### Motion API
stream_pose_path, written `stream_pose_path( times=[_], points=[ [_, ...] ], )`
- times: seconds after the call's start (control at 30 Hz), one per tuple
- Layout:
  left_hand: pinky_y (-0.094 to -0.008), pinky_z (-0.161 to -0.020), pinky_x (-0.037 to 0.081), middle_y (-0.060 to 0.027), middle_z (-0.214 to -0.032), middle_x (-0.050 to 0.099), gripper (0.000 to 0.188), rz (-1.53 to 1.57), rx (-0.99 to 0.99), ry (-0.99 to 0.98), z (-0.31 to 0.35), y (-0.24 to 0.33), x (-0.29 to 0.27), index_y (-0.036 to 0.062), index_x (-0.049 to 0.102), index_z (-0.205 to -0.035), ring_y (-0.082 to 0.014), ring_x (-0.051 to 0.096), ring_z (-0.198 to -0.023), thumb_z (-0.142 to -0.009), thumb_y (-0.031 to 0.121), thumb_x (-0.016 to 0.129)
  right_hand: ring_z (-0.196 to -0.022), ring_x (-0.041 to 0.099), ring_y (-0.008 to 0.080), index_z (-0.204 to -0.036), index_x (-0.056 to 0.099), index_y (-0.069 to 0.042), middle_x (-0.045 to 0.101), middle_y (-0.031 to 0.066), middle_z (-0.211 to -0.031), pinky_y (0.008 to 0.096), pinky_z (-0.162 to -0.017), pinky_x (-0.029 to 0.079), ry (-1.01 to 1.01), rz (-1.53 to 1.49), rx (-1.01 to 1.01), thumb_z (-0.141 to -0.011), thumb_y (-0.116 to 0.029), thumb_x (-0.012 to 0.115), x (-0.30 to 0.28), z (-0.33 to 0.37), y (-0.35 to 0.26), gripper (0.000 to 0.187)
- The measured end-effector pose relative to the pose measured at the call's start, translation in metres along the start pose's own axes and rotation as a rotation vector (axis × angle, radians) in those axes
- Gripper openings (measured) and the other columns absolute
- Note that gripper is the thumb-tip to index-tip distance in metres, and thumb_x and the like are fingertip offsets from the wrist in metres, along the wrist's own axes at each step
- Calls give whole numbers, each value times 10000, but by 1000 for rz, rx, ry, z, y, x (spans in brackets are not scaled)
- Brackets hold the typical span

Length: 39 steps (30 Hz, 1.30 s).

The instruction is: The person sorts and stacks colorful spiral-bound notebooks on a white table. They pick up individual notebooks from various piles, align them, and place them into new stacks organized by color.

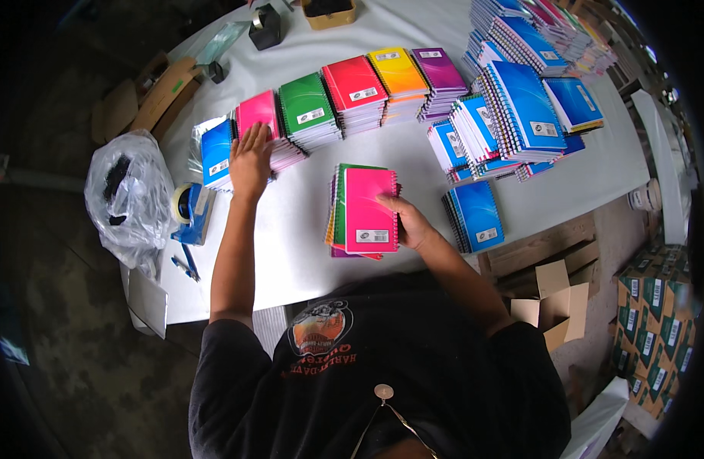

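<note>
My right hand [410,220] grips a small fanned stack of spiral notebooks [369,203] at its right edge, with a pink one on top and green, yellow, purple and red edges showing beneath. Stretched to the far left, my left hand [251,157] rests its fingers on the pile of pink notebooks [254,110], holding nothing that I can see. Beside it stands the blue notebook pile [216,149]. The row curves on to the right with green [306,103], red [355,83], yellow [397,70] and purple notebook piles [437,69].
Blue notebooks [528,107] are heaped at the right, with a smaller blue pile [476,214] nearer me. At the left lie a plastic bag [130,191], a tape roll [182,205] and pens [186,264]. A tape dispenser [265,27] stands far back; an open carton [552,306] sits below right.
</note>
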<state>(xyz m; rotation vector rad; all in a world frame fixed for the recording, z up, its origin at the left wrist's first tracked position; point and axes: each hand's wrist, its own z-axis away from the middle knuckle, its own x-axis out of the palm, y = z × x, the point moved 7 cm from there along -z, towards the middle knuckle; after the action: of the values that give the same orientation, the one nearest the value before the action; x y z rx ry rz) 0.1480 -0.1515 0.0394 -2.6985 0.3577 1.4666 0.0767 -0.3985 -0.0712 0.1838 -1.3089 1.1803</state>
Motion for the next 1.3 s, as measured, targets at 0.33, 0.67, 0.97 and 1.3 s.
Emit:
stream_pose_path(
  times=[0.33,0.67,0.97,1.3],
  points=[
    [-370,-901,384,-133,-1180,488,530,635,-545,-136,99,106,5,29,442,-1168,-228,480,-1062,-762,223,722,-1032,520,144,-1188,461,-50,536,40,-1112,323,-867,441,83,72,-570,-772,-193,708,8,0,-18,505],
    [-296,-948,370,-60,-1158,459,817,1692,-621,-449,129,111,66,80,289,-1353,-180,455,-1093,-630,-6,659,-1117,446,185,-1229,381,-10,437,110,-1206,360,-944,374,42,674,-853,-528,-319,879,12,13,-15,914],
    [-296,-873,411,-76,-1082,448,659,1561,-364,-426,152,150,56,68,318,-1171,-178,472,-1032,-634,10,695,-1033,532,196,-1121,456,-41,538,130,-1119,327,-880,431,25,960,-981,-571,-274,862,-1,32,13,722],
    [-378,-848,460,-222,-1054,599,650,586,-329,-703,46,113,45,-6,454,-1222,-339,585,-978,-776,420,655,-913,580,158,-1118,520,-1,602,92,-1010,295,-786,481,179,274,-462,-746,-187,709,-17,20,-19,456]
  ],
)
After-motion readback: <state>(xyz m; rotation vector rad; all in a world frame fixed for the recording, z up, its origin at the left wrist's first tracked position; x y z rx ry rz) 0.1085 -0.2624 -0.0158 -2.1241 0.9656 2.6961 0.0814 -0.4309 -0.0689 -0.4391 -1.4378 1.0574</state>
